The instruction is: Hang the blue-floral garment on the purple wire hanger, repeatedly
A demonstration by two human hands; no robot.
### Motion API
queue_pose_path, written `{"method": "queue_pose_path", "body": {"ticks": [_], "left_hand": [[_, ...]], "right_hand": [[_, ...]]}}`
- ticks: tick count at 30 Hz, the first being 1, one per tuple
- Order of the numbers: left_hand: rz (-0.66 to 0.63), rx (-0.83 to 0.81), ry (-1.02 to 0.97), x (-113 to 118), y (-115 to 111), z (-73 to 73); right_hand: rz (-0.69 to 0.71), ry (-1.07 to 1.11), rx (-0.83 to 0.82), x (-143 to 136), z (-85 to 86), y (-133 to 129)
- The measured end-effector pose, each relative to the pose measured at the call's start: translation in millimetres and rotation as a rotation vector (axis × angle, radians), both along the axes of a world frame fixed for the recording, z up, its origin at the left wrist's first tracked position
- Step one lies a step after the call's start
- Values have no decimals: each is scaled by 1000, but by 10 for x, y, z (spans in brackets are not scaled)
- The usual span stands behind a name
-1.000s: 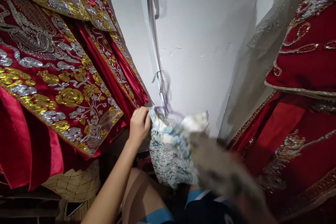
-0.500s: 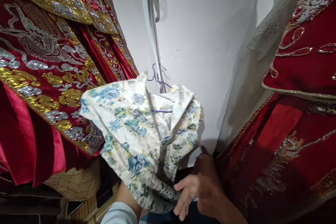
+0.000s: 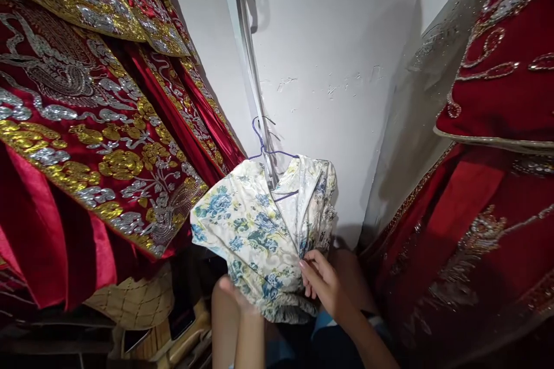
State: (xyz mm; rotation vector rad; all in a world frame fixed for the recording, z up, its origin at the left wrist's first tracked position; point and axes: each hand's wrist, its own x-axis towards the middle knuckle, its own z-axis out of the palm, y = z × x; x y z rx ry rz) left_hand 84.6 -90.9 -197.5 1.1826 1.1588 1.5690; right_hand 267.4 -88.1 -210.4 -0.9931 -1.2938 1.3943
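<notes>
A white floral blouse (image 3: 264, 236) with blue roses hangs by its shoulders on a thin purple hanger (image 3: 262, 147), in front of a metal upright. My right hand (image 3: 322, 285) pinches the blouse's front edge, low on the V neckline, between thumb and fingers. Beside the blouse's lower left side is my left hand (image 3: 240, 298), blurred, its fingers partly hidden by the cloth; their grip does not show. Dark gathered fabric (image 3: 289, 314) forms the bottom of the blouse.
Red garments with gold and silver embroidery (image 3: 125, 167) hang at left, and a beaded red dress (image 3: 489, 104) at right. A metal rail (image 3: 247, 46) runs up the white wall (image 3: 337, 23). A quilted beige item (image 3: 138, 302) lies at lower left.
The blouse has shifted right and down and hangs straighter. My right hand has moved up and closed on its front edge. My left hand has come out from beneath the cloth to its side.
</notes>
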Motion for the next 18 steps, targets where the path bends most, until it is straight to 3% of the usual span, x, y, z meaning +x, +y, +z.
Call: {"method": "queue_pose_path", "body": {"ticks": [3,4,6,8,10,12,14,15,16,18], "left_hand": [[-304,-222,-331,-34,111,25],[-362,-303,-398,-32,89,75],[-353,-377,-457,-12,37,182],[-258,-364,-483,19,32,232],[-70,-338,-450,48,86,183],[264,-247,-327,84,159,53],[636,-46,-111,146,200,-101],[760,75,16,193,199,-168],[810,189,141,249,184,-224],[724,319,358,378,124,-295]], "right_hand": [[-7,-85,71,-89,33,112],[-6,-122,97,-103,71,144],[-16,-188,134,-104,160,182],[-23,-237,147,-72,241,183],[-1,-255,131,-29,294,164],[44,-237,98,-3,314,149],[73,-211,66,-10,309,150],[80,-208,55,-26,303,154],[84,-212,52,-49,297,159],[86,-221,60,-107,294,162]]}}
